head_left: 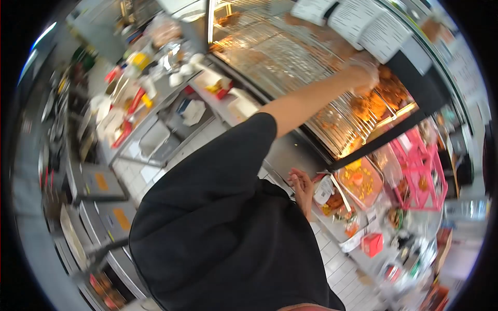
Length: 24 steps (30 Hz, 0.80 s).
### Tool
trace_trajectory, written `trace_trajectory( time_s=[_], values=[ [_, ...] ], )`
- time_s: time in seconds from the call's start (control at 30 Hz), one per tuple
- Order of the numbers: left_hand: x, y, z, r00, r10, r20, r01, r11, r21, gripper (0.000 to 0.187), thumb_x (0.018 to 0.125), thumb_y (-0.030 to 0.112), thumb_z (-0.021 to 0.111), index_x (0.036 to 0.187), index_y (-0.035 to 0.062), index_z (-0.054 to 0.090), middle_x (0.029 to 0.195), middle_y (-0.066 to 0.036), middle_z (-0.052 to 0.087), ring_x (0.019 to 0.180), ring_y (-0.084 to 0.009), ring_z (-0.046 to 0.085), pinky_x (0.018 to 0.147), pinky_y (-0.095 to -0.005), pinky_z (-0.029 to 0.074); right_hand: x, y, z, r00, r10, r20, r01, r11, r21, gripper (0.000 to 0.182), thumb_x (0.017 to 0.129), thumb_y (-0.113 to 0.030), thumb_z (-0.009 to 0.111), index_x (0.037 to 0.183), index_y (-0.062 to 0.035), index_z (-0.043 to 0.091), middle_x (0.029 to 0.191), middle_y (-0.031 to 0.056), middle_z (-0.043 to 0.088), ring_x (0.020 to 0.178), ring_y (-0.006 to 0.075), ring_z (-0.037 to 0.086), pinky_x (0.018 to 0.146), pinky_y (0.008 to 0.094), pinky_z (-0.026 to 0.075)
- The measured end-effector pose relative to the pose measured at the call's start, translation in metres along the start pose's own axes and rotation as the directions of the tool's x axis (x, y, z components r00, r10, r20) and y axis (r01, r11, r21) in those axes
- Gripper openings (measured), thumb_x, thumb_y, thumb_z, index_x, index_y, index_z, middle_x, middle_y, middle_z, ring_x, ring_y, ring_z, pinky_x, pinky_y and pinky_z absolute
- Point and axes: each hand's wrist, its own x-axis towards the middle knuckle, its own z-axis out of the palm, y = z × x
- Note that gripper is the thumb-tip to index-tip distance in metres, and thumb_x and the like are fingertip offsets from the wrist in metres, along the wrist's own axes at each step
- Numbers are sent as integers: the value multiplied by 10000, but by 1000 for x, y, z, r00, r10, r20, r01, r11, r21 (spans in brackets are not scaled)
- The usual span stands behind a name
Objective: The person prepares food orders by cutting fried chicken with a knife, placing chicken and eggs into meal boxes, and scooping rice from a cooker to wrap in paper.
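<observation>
The fried food (374, 103) on the far wire rack (290, 57) is touched by the gloved left hand (363, 72), its grip unclear, so slow picking seems best, while the right hand (301, 185) is kept loosely open near the counter (358, 259).

I can read nothing here. Just above my raised fingers hang white sheets (358, 20) with dark lines of print, but the print is too small and blurred to make out. Down and to the right of my other fingers, a red box (372, 243) on the surface and the small packs (324, 191) beside my fingertips carry marks that I cannot make out as letters. Far to the left of both, orange patches (122, 218) sit on the grey cabinet fronts, and no words or numbers show on them.
</observation>
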Motion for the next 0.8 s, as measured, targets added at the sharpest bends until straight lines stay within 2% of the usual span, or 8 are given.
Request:
trace_trajectory(
  time_s=[0.03, 0.07, 0.17, 0.23, 0.37, 0.67, 0.73, 0.8],
  values=[
    [6, -7, -26, 995, -23, -98, 26, 999, 25, 346, 796, 190, 738, 1134, 125, 709, 1112, -79, 716, 1029, -244, 682, 857, -345, 557, -13, 3, 0, 999, 27, 22, -28, 1000, 10, 314, 987, -224, 632, 1207, -1, 629, 1046, 78, 674, 884, 129, 621, 752, 259, 479],
    [-5, 12, -31, 988, -154, -17, 154, 988, -32, 352, 842, 164, 717, 1193, 159, 691, 1192, -16, 695, 1090, -211, 650, 902, -303, 538, -30, 1, -8, 997, 64, 31, -64, 998, 1, 311, 987, -225, 632, 1203, -1, 630, 1042, 78, 673, 878, 127, 619, 747, 256, 476],
    [7, 0, 12, 940, -340, -18, 309, 876, -370, 291, 863, 145, 693, 1154, 143, 707, 1174, -22, 698, 1051, -174, 658, 867, -285, 543, -48, -6, 0, 991, 106, 83, -106, 994, -9, 332, 984, -247, 639, 1204, 1, 632, 1047, 75, 675, 879, 122, 616, 739, 247, 465],
    [-12, 2, 4, 917, -394, -59, 224, 634, -740, 258, 872, 167, 699, 1126, 124, 716, 1151, -24, 703, 1037, -164, 662, 863, -284, 543, -43, -11, -12, 991, 88, 102, -81, 994, -71, 327, 987, -258, 635, 1198, -9, 638, 1042, 70, 676, 877, 120, 619, 729, 241, 461],
    [-47, 25, -18, 818, -552, -163, 214, 555, -804, 217, 868, 164, 695, 1065, 77, 724, 1119, -103, 666, 990, -216, 667, 893, -299, 537, -30, -20, -27, 996, 78, 49, -75, 994, -74, 286, 998, -240, 613, 1183, -24, 638, 1018, 64, 674, 873, 116, 616, 719, 243, 466],
    [-81, 51, 24, 613, -555, -562, -156, 612, -775, 258, 846, 100, 683, 1096, 50, 643, 1139, -133, 589, 1057, -248, 612, 947, -345, 512, -28, 0, -26, 990, 132, 43, -131, 991, -25, 300, 994, -254, 618, 1187, -25, 634, 1024, 66, 678, 876, 120, 622, 724, 244, 465],
    [-93, 55, 38, 591, -524, -613, -302, 562, -770, 271, 842, 96, 687, 1103, 48, 631, 1143, -130, 584, 1073, -246, 603, 956, -349, 507, -28, -1, -21, 987, 152, 56, -151, 988, -25, 293, 996, -242, 613, 1190, -24, 633, 1023, 65, 677, 872, 123, 622, 730, 251, 469],
    [-106, 52, 64, 572, -467, -674, -549, 391, -738, 314, 818, 72, 716, 1111, 47, 605, 1169, -125, 567, 1101, -244, 579, 977, -369, 490, -25, -7, -14, 984, 165, 69, -163, 986, -34, 274, 1001, -215, 602, 1196, -24, 631, 1021, 62, 676, 862, 123, 620, 735, 258, 474]
  ],
)
